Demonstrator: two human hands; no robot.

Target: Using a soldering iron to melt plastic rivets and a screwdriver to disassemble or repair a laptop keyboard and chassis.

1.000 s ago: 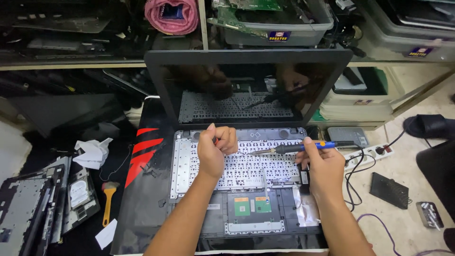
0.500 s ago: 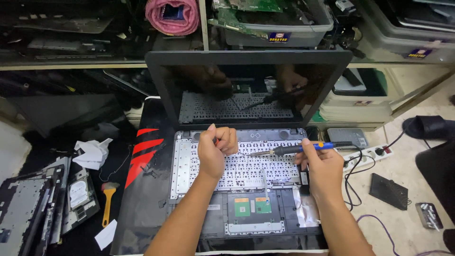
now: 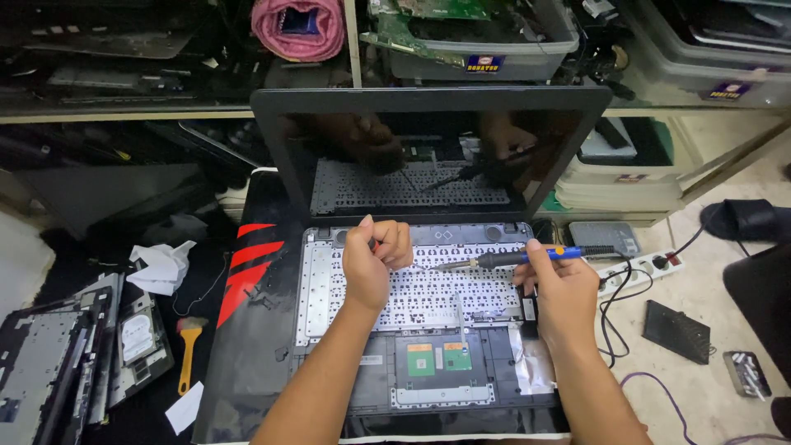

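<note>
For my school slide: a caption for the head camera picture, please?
Right hand touches a soldering iron to an opened laptop; left hand steadies it.

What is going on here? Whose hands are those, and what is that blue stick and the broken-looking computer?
The picture comes from a camera worn on a person's head, looking down, so the two arms you see are that person's own. In front of them lies an opened laptop with its cover taken off, so you see the pale underside of the keyboard and small green boards lower down. Its dark screen stands up and mirrors the hands. The right hand holds a soldering iron, a pen-shaped tool with a blue handle and a metal tip pointing at the keyboard. The left hand is curled close to that tip; what it pinches is too small to tell. To the left lie a small brush with a yellow handle, crumpled paper and other computer parts. A power strip sits on the right.
</note>
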